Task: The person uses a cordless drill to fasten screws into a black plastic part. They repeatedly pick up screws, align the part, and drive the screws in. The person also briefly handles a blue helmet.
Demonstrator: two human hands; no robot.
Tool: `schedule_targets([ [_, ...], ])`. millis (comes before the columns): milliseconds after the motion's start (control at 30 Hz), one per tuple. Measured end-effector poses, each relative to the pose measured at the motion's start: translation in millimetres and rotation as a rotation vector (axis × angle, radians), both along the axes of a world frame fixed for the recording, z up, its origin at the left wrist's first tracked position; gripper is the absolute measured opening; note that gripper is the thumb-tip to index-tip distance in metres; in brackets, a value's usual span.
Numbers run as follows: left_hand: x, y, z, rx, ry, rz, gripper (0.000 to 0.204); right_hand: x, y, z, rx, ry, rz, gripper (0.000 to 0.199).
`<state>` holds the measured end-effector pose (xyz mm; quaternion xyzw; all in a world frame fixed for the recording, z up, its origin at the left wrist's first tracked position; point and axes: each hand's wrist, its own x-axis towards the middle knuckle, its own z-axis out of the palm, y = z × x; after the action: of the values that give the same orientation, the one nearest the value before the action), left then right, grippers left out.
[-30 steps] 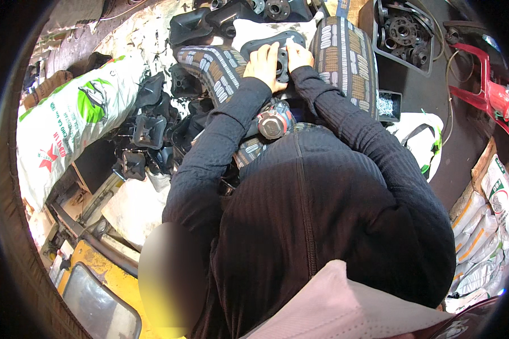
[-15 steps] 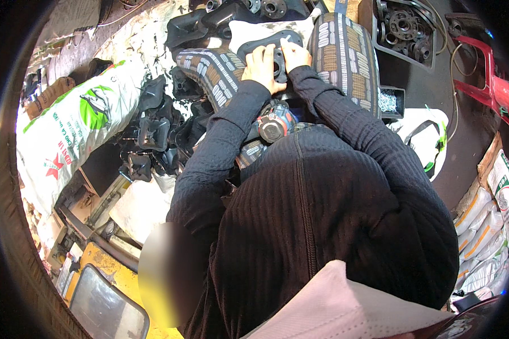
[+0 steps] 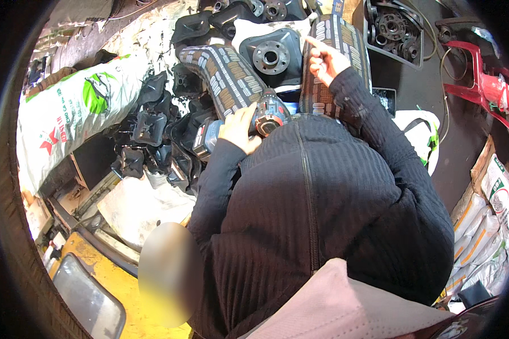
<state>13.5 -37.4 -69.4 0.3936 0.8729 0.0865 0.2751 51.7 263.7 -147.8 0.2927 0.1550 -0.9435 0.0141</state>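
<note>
A black metal mount [image 3: 271,56] with a round bolted flange lies on white cloth between my knees, which are in patterned trousers [image 3: 226,73]. My left hand [image 3: 237,127] grips a cordless drill [image 3: 268,116] with a blue-and-black body, held in my lap just below the mount. My right hand [image 3: 325,59] hovers over my right knee beside the mount, fingers curled and index finger out. I see nothing in it. My black ribbed jacket fills the middle of the view.
A heap of black metal parts [image 3: 152,130] lies to my left beside a white sack with green print [image 3: 79,107]. A black crate of round parts [image 3: 393,25] stands at the far right, with a red tool [image 3: 483,87] beyond it. Stacked sacks [image 3: 492,214] line the right edge.
Both hands were on the black mount. My left hand has pulled back to the drill in my lap, and my right hand has lifted off to the right.
</note>
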Motion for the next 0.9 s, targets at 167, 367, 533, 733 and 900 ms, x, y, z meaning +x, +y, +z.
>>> schedule_targets([
  [167, -13, 15, -3, 0.083, -0.100, 0.116, 0.059, 12, -15, 16, -0.042, -0.011, 0.017, 0.036],
  [367, -18, -13, 60, 0.761, -0.202, 0.297, 0.056, 19, -27, 36, -0.208, 0.169, 0.021, 0.037],
  [533, -15, 2, 86, 0.578, 0.218, -0.140, 0.049, 5, -44, 53, -0.207, 0.134, 0.056, 0.026],
  [733, -2, 17, 89, 0.437, 0.213, -0.120, 0.045, 1, -43, 51, -0.171, 0.204, 0.081, 0.032],
  [900, -8, 23, 90, 0.409, 0.307, -0.176, 0.036, 3, -44, 47, -0.171, 0.255, 0.096, 0.034],
])
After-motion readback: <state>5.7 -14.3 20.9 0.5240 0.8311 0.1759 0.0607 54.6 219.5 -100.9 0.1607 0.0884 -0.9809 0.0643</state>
